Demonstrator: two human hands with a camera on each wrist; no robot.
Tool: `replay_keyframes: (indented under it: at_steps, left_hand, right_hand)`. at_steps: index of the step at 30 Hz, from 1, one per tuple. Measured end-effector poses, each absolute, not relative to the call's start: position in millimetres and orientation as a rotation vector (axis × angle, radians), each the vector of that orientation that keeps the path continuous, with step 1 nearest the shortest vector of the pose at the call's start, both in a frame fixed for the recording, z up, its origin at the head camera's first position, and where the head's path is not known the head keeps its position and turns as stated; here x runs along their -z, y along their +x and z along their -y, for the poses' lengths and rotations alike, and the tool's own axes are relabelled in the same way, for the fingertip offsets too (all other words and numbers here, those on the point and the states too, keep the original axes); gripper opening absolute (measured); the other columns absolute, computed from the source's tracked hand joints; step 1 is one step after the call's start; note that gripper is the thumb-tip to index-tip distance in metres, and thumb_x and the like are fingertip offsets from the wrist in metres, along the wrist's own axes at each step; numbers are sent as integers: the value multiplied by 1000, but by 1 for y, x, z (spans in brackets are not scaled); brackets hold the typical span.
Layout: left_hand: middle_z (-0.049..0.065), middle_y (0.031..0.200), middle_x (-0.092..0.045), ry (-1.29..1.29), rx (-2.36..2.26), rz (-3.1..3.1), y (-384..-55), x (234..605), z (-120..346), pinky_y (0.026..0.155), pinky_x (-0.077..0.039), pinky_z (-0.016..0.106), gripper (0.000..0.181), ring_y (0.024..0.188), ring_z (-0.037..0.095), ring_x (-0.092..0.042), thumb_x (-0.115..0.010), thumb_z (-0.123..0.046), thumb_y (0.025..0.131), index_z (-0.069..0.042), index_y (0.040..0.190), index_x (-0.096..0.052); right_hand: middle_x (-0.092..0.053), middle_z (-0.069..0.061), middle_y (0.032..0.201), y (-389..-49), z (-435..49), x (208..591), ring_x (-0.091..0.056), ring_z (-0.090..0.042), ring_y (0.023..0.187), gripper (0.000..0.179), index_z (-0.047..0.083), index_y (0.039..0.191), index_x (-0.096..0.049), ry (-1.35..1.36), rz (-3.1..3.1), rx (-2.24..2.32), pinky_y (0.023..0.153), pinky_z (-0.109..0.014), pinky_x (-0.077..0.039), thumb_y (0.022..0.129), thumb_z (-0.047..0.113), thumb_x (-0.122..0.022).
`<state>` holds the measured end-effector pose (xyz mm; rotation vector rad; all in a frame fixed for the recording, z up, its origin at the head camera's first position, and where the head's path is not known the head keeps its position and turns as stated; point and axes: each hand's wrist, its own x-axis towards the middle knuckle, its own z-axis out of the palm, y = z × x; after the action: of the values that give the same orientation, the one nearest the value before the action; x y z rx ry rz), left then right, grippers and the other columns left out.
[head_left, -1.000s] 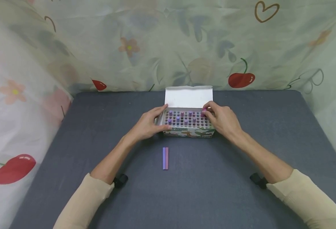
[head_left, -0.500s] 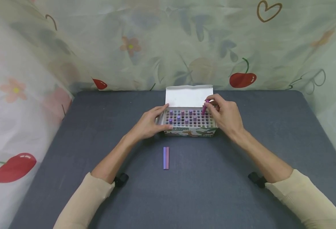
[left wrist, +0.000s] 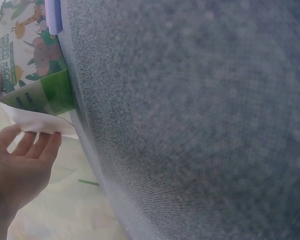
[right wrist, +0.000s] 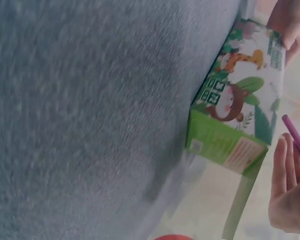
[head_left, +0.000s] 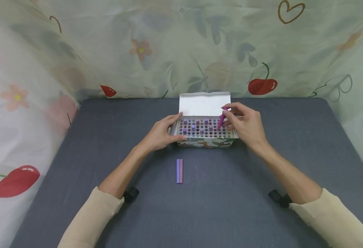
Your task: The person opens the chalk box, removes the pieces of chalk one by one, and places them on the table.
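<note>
A patterned cardboard box (head_left: pixel 204 143) with its white lid (head_left: pixel 204 104) raised at the back stands on the table. Inside is a panel of round holes (head_left: pixel 204 134), with several purple and pink chalk sticks (head_left: pixel 193 127) standing in it. My left hand (head_left: pixel 161 134) holds the box's left end, thumb at the front edge and fingers at the back corner; in the left wrist view its fingers (left wrist: pixel 37 147) touch a white side flap (left wrist: pixel 37 120). Over the panel's right part, my right hand (head_left: pixel 246 124) pinches a magenta chalk stick (head_left: pixel 221 121), tilted, its lower tip right at the holes.
Two chalk sticks, one lavender (head_left: pixel 178 171) and one pink (head_left: pixel 181 171), lie side by side on the dark grey table (head_left: pixel 224 196) in front of the box. A green side flap (right wrist: pixel 242 200) sticks out at the box's right end. A printed curtain (head_left: pixel 175 51) hangs behind.
My right hand has lifted the magenta chalk stick up from the back row of holes and brought its tip nearer the front. My left hand stays at the box's left end.
</note>
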<state>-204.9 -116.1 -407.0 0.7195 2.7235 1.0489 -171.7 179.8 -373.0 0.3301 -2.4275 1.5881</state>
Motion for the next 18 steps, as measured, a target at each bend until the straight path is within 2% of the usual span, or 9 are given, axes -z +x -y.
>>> replay_keyframes:
  at_steps: [3, 13, 18]
  left_hand:
    - [8, 152, -43, 722, -1058, -2720, -205, 408, 117, 107, -40, 45, 89, 136, 26, -43, -80, -41, 84, -21, 157, -32]
    - [9, 153, -41, 733, -1053, -2702, -206, 406, 119, 107, -39, 46, 90, 138, 26, -41, -80, -41, 84, -21, 157, -31]
    - [9, 153, -41, 715, -1058, -2693, -206, 404, 118, 108, -39, 46, 90, 137, 26, -42, -80, -41, 84, -21, 157, -32]
  right_hand:
    - [-72, -13, 91, -166, -177, 371, -72, -33, 75, 29, 3, 114, -70, 304, 2403, -1736, 62, -36, -59, 95, 24, -69]
    - [-70, -17, 96, -154, -161, 375, -73, -29, 76, 35, -4, 120, -69, 288, 2429, -1967, 65, -37, -60, 96, 22, -68]
    - [-70, -19, 95, -148, -153, 381, -71, -36, 79, 35, -4, 121, -68, 301, 2472, -2055, 65, -38, -60, 96, 21, -68]
